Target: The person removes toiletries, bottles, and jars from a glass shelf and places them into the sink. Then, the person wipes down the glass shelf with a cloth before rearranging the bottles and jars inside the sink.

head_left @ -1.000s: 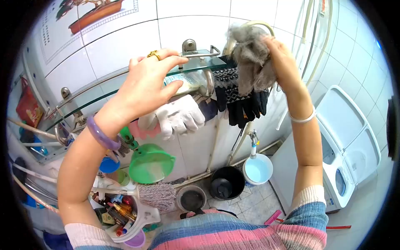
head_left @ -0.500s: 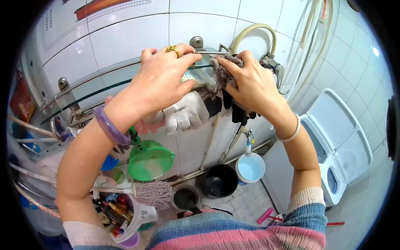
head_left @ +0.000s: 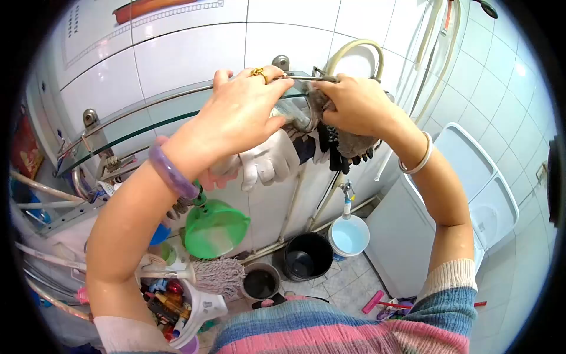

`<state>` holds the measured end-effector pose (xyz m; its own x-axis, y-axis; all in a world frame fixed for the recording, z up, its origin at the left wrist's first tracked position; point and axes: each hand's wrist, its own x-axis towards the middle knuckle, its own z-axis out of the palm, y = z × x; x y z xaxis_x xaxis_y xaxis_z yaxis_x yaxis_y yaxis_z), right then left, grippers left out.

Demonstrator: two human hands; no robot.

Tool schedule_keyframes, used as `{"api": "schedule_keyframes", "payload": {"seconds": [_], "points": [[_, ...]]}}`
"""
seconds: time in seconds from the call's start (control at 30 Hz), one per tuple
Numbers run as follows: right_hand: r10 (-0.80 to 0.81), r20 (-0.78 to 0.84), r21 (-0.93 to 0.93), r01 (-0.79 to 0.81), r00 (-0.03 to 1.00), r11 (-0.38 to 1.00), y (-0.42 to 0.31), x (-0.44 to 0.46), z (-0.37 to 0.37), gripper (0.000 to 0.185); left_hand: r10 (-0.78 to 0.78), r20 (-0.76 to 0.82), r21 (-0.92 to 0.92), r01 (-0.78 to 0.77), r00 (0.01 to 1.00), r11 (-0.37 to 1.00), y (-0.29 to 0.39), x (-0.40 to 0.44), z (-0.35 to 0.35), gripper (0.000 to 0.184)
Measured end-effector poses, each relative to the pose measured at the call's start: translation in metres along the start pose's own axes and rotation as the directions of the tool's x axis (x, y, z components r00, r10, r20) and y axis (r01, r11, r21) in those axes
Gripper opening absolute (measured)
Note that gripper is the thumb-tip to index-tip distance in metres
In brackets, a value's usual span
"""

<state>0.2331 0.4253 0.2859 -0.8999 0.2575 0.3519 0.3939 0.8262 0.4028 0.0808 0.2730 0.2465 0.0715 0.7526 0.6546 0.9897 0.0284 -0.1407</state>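
Observation:
My left hand (head_left: 244, 112), with a gold ring and a purple bangle, rests at the front metal rail of the glass shelf (head_left: 159, 123), its fingers near the rail. My right hand (head_left: 356, 106) grips a grey-brown cloth (head_left: 356, 143) at the shelf's right end; the cloth hangs below the palm and its top is pressed against the rail end. A clear plastic package (head_left: 290, 111) shows between my hands. White gloves (head_left: 268, 160) hang under the shelf, and dark patterned gloves (head_left: 332, 141) hang partly behind the cloth.
Below are a green scoop (head_left: 216, 229), a mop head (head_left: 218, 275), a black bucket (head_left: 308, 256), a white bucket of bluish water (head_left: 349, 236) under a tap and a container of bottles (head_left: 197, 315). A washing machine (head_left: 407, 236) with raised lids stands right.
My right hand has brought the cloth down and left from above the dark gloves to the shelf's right end. My left hand has shifted slightly right in view.

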Motion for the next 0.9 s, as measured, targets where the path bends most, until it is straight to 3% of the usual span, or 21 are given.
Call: {"api": "schedule_keyframes", "payload": {"seconds": [0.07, 0.1, 0.17, 0.23, 0.27, 0.3, 0.33, 0.37, 0.43, 0.47, 0.5, 0.57, 0.67, 0.77, 0.9], "points": [[0.048, 0.032, -0.038, -0.047, 0.998, 0.998, 0.013, -0.001, 0.003, 0.048, 0.002, -0.039, -0.035, -0.003, 0.999, 0.999, -0.001, -0.001, 0.0, 0.049], [0.162, 0.227, -0.16, -0.127, 0.96, 0.979, 0.023, 0.004, 0.005, 0.047, 0.002, -0.065, -0.059, -0.006, 0.998, 0.998, -0.003, -0.001, 0.003, 0.048], [0.141, 0.26, -0.059, -0.13, 0.955, 0.99, 0.043, -0.006, -0.005, 0.046, 0.021, -0.096, -0.07, -0.027, 0.995, 0.997, -0.006, -0.001, 0.006, 0.046], [0.255, -0.147, 0.16, -0.231, 0.956, 0.96, 0.051, -0.01, -0.011, 0.044, -0.013, -0.075, -0.09, 0.006, 0.997, 0.996, -0.005, 0.002, 0.005, 0.043], [0.284, -0.426, 0.332, -0.143, 0.859, 0.932, 0.046, -0.009, -0.013, 0.044, -0.055, -0.038, -0.101, 0.051, 0.998, 0.994, -0.003, 0.004, 0.001, 0.042], [0.275, -0.608, 0.381, -0.029, 0.745, 0.924, 0.039, -0.002, -0.009, 0.044, -0.094, 0.002, -0.108, 0.094, 0.996, 0.99, -0.002, 0.006, -0.001, 0.04], [0.037, -0.721, 0.221, 0.179, 0.692, 0.959, 0.032, 0.009, -0.003, 0.044, -0.051, -0.069, -0.11, 0.043, 0.996, 0.993, -0.004, 0.006, 0.001, 0.04], [0.01, -0.624, 0.318, 0.243, 0.781, 0.916, 0.007, 0.01, 0.002, 0.048, -0.063, -0.061, -0.107, 0.056, 0.996, 0.993, -0.005, 0.007, -0.001, 0.041], [-0.172, -0.605, 0.105, 0.292, 0.777, 0.951, -0.018, 0.018, 0.034, 0.046, -0.087, -0.041, -0.104, 0.082, 0.995, 0.991, -0.007, 0.008, -0.005, 0.042], [-0.152, -0.573, 0.175, 0.301, 0.806, 0.937, -0.01, 0.018, 0.034, 0.046, 0.037, -0.262, -0.111, -0.068, 0.964, 0.991, -0.011, 0.007, 0.001, 0.034], [-0.145, -0.538, 0.239, 0.315, 0.831, 0.919, 0.002, 0.02, 0.031, 0.045, -0.009, -0.237, -0.158, -0.03, 0.972, 0.987, -0.014, 0.004, 0.0, 0.037], [-0.076, -0.511, 0.185, 0.196, 0.856, 0.963, 0.018, 0.018, 0.037, 0.043, -0.108, -0.179, -0.245, 0.062, 0.978, 0.967, -0.016, -0.005, -0.009, 0.044], [-0.107, -0.546, 0.089, 0.185, 0.831, 0.979, 0.006, 0.013, 0.034, 0.042, -0.092, -0.256, -0.112, 0.065, 0.962, 0.992, -0.023, -0.029, -0.035, 0.045], [-0.175, -0.593, 0.136, 0.312, 0.786, 0.94, -0.027, 0.021, 0.02, 0.04, -0.108, -0.301, 0.017, 0.119, 0.948, 0.993, -0.03, -0.059, -0.069, 0.045], [-0.217, -0.476, 0.279, 0.38, 0.852, 0.882, -0.066, 0.045, -0.01, 0.036, -0.204, -0.368, -0.002, 0.219, 0.907, 0.976, -0.039, -0.092, -0.095, 0.044]]}}
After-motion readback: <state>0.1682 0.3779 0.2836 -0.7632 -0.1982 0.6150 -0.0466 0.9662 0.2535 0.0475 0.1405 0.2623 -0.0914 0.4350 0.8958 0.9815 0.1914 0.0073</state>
